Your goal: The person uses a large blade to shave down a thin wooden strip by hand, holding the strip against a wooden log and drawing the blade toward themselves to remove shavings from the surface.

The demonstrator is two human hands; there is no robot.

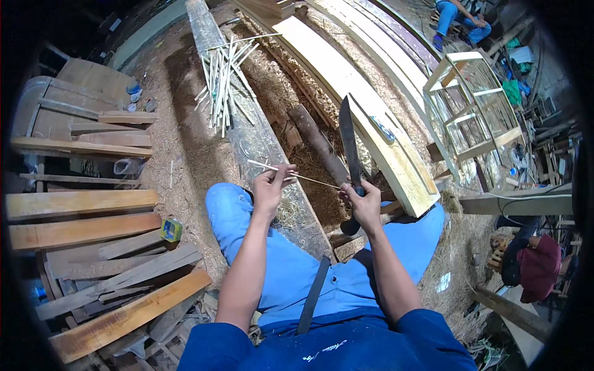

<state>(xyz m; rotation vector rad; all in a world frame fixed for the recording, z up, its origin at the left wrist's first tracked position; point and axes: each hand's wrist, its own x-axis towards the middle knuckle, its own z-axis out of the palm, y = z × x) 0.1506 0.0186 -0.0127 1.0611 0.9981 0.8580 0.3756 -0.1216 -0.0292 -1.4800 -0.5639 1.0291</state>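
Note:
A thin pale wooden stick [317,181] runs between my two hands, above the bench plank. Near its left end, the fingers of my left hand [271,188] are closed around it. My right hand [364,201] grips the dark handle of a machete [349,133], whose long blade points up and away from me. That same hand's fingertips also meet the stick's right end. On the grey plank [260,148] beyond my left hand lies a loose pile of similar sticks [224,83]. Fine shavings [288,213] cover the plank close to my left wrist.
A thick pale beam [346,80] with an oval tool or object [383,128] on it lies right. Farther right stands a slatted wooden frame [473,105]. Stacked boards [86,229] and a yellow-green tape measure [171,230] are left. Another person [461,21] sits far right.

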